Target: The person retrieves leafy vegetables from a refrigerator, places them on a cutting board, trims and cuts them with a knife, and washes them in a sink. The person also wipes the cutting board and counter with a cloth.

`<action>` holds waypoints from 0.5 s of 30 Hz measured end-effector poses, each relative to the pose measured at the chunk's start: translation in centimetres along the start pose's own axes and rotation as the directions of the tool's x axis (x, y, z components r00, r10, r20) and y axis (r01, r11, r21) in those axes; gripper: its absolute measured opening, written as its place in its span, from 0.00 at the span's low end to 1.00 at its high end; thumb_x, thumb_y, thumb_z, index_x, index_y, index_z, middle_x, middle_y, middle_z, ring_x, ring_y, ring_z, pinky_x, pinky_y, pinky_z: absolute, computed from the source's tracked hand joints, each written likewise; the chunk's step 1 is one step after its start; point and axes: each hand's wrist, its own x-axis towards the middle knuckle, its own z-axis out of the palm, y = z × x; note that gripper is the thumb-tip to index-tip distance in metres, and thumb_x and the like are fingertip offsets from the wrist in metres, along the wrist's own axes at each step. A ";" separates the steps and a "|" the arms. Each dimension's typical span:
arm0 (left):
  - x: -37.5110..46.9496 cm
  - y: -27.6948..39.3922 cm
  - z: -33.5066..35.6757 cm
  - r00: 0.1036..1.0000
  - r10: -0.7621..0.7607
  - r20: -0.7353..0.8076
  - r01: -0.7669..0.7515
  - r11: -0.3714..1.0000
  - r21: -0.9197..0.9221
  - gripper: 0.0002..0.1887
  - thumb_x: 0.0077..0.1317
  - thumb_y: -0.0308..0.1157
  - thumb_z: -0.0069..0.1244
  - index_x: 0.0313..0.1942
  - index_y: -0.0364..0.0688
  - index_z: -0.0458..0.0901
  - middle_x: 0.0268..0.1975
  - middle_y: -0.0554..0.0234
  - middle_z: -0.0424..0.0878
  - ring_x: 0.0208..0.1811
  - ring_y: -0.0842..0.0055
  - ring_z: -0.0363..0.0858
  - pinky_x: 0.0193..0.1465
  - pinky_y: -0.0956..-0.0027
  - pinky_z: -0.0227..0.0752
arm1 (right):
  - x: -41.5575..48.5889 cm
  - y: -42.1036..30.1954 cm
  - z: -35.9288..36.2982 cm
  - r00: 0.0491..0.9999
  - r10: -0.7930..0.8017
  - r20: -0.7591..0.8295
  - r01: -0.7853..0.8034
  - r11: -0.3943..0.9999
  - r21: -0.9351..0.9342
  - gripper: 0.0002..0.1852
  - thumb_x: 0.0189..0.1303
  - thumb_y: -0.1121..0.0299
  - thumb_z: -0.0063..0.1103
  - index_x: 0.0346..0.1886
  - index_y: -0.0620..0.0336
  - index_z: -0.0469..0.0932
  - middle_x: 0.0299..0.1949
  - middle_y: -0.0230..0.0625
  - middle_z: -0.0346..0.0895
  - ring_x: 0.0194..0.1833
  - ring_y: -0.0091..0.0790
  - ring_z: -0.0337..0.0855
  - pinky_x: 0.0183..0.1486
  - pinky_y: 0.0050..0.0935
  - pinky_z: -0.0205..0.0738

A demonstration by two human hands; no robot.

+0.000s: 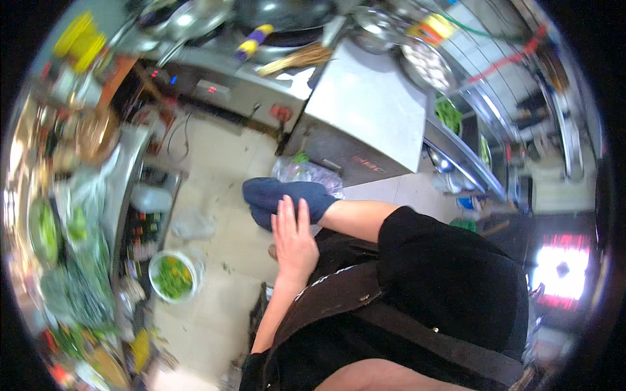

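A dark blue cloth covering [288, 193], like a mitt or wrapped cloth, hides my right hand up to the wrist. Whether the fingers inside are bent does not show. Bare, my left hand [296, 234] lies against the near side of this covering, its fingers extended and slightly apart. Both hands are in front of my body, above the tiled floor [230, 293]. Just beyond them, a clear plastic bag [310, 173] with something green rests by the foot of a white-topped cabinet [367, 107].
Woks [286, 14] and a brush [298, 58] lie on the stove ahead. A bowl of white pieces [425, 66] stands right of the cabinet top. A white bucket of greens [173, 277] is on the floor. Bagged vegetables [78, 288] cover the left counter.
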 end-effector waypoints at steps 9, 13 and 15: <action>4.3 2.4 5.0 0.917 -0.022 0.397 0.130 0.960 -0.247 0.28 0.62 0.27 0.55 0.63 0.40 0.71 0.71 0.38 0.60 0.64 0.48 0.71 0.64 0.57 0.69 | -16.9 -0.6 -29.5 0.555 -0.054 -0.830 0.102 0.995 0.004 0.27 0.74 0.54 0.41 0.72 0.54 0.59 0.70 0.31 0.61 0.69 0.34 0.62 0.70 0.37 0.57; 6.9 1.5 7.9 0.874 -0.301 0.381 0.351 0.934 -0.069 0.25 0.62 0.27 0.54 0.61 0.38 0.72 0.67 0.38 0.66 0.64 0.48 0.71 0.64 0.56 0.69 | -16.2 4.8 -37.8 0.288 0.228 -0.930 0.409 0.849 0.335 0.29 0.74 0.53 0.40 0.75 0.51 0.56 0.73 0.29 0.56 0.72 0.35 0.59 0.72 0.39 0.56; 7.8 2.4 9.3 0.846 -0.376 0.377 0.415 0.910 -0.023 0.24 0.63 0.28 0.54 0.60 0.38 0.73 0.65 0.38 0.68 0.64 0.49 0.71 0.65 0.56 0.68 | -11.2 7.2 -40.8 0.346 0.269 -0.899 0.668 0.602 0.438 0.30 0.74 0.53 0.40 0.76 0.50 0.54 0.75 0.28 0.54 0.73 0.35 0.57 0.73 0.40 0.56</action>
